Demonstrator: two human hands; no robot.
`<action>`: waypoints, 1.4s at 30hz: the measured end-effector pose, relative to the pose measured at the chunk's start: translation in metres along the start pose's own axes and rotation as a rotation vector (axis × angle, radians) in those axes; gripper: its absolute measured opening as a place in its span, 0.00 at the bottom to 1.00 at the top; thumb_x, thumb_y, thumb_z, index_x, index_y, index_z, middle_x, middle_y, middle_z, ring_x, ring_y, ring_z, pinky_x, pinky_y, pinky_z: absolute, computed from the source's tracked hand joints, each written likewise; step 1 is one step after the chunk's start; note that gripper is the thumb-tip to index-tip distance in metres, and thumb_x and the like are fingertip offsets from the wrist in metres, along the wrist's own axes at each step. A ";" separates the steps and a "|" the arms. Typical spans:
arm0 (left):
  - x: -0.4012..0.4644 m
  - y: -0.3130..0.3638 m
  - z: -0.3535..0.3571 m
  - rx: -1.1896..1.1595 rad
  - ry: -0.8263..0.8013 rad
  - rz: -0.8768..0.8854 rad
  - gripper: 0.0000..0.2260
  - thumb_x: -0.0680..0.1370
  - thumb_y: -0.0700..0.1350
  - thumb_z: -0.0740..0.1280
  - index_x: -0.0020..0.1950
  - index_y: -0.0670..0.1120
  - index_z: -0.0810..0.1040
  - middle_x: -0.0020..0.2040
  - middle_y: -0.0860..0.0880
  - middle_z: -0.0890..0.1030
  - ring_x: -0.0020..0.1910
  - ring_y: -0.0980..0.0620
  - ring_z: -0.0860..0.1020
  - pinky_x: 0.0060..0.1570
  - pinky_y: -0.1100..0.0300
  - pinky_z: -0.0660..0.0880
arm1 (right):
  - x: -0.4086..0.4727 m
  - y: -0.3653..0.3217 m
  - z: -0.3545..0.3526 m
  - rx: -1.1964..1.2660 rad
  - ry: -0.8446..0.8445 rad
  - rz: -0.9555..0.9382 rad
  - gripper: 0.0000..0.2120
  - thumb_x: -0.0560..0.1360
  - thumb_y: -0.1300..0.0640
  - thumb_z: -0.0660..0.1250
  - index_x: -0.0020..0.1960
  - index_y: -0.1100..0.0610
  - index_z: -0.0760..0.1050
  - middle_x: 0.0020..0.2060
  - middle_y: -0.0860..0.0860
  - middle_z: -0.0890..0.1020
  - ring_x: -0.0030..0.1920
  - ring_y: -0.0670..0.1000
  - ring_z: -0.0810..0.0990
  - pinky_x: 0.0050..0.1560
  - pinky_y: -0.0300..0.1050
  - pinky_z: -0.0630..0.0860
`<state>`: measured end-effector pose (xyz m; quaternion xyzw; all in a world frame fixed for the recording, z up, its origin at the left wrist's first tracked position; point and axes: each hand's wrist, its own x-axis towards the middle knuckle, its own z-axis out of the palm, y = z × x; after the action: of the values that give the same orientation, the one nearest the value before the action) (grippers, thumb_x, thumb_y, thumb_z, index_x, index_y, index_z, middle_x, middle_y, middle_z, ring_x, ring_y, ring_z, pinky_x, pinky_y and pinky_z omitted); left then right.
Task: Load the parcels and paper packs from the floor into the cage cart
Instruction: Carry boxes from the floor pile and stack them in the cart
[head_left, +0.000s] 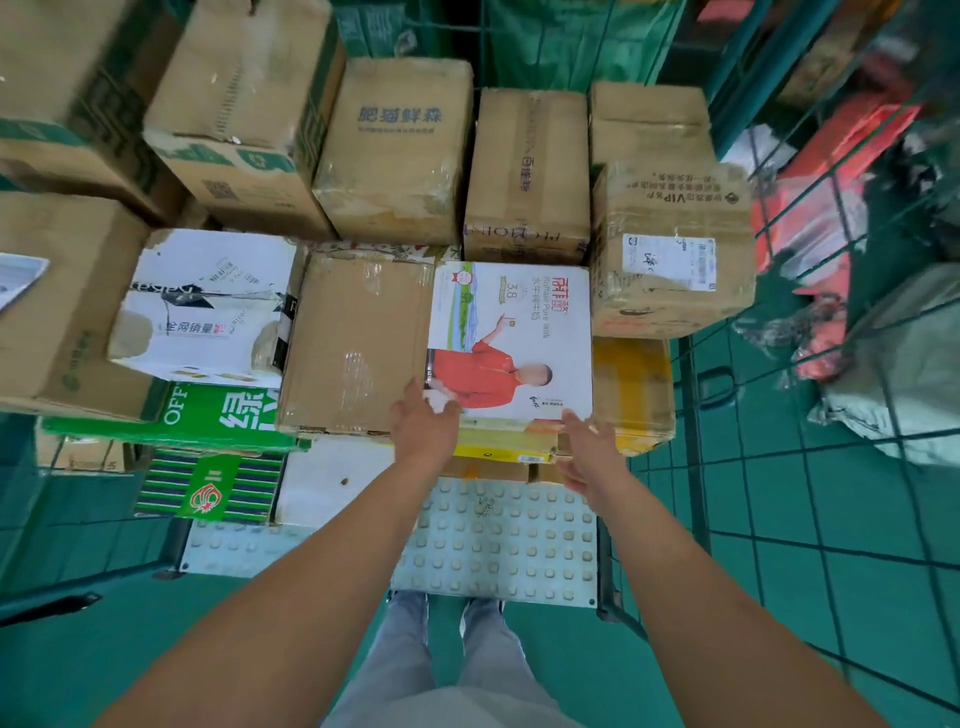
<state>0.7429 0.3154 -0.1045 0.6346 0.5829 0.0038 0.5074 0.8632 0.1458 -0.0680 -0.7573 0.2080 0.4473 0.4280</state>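
We look down into the green wire cage cart (696, 395), already stacked with parcels; both our arms reach forward over its studded grey metal floor plate (493, 545); our left hand (423, 426) rests its spread fingers on the near left corner of a white milk carton printed with a figure in a red shirt (511, 338), touching but not curling round it; our right hand (589, 449) hangs just beside the carton's near right corner with fingers straight and loose, and we cannot tell whether it touches the box.

The white carton lies flat on top of the stack, on a yellow-edged box (498, 449); a plain brown taped cardboard box (353, 343) sits touching its left side; further left a torn white printed box (208, 306) leans on a green paper pack with white lettering (208, 415); below that lies a green-and-navy striped pack (208, 488).

To the right a brown box with a white shipping label (670, 249) stands above a yellow-taped brown box (634, 389); behind runs a row of brown cardboard cartons (395, 150).

Outside the cart's right mesh wall, red and grey soft parcels (831, 218) lie on the green floor (779, 545); our grey trousers (441, 665) show at the bottom.
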 end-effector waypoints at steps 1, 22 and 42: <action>-0.011 0.000 -0.002 -0.001 -0.010 -0.013 0.32 0.81 0.53 0.67 0.82 0.55 0.57 0.75 0.44 0.65 0.69 0.40 0.72 0.70 0.43 0.71 | -0.011 0.001 -0.002 0.013 -0.021 -0.007 0.32 0.83 0.40 0.62 0.82 0.46 0.53 0.57 0.56 0.79 0.57 0.58 0.80 0.62 0.56 0.77; -0.131 -0.087 -0.127 -0.582 0.019 -0.173 0.18 0.84 0.46 0.65 0.74 0.50 0.69 0.54 0.46 0.75 0.45 0.54 0.75 0.59 0.48 0.76 | -0.150 0.045 0.126 -0.359 -0.387 -0.225 0.20 0.85 0.50 0.59 0.69 0.63 0.72 0.42 0.53 0.74 0.36 0.50 0.72 0.37 0.43 0.69; -0.318 -0.447 -0.343 -1.105 0.662 -0.523 0.16 0.82 0.48 0.63 0.70 0.52 0.73 0.41 0.48 0.74 0.41 0.48 0.71 0.47 0.53 0.70 | -0.362 0.327 0.393 -1.146 -0.842 -0.317 0.06 0.84 0.50 0.63 0.56 0.52 0.75 0.54 0.53 0.82 0.49 0.52 0.80 0.45 0.44 0.77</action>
<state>0.1073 0.2112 -0.0411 0.0877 0.7533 0.3711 0.5359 0.2530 0.2696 -0.0017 -0.6471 -0.3533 0.6722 0.0677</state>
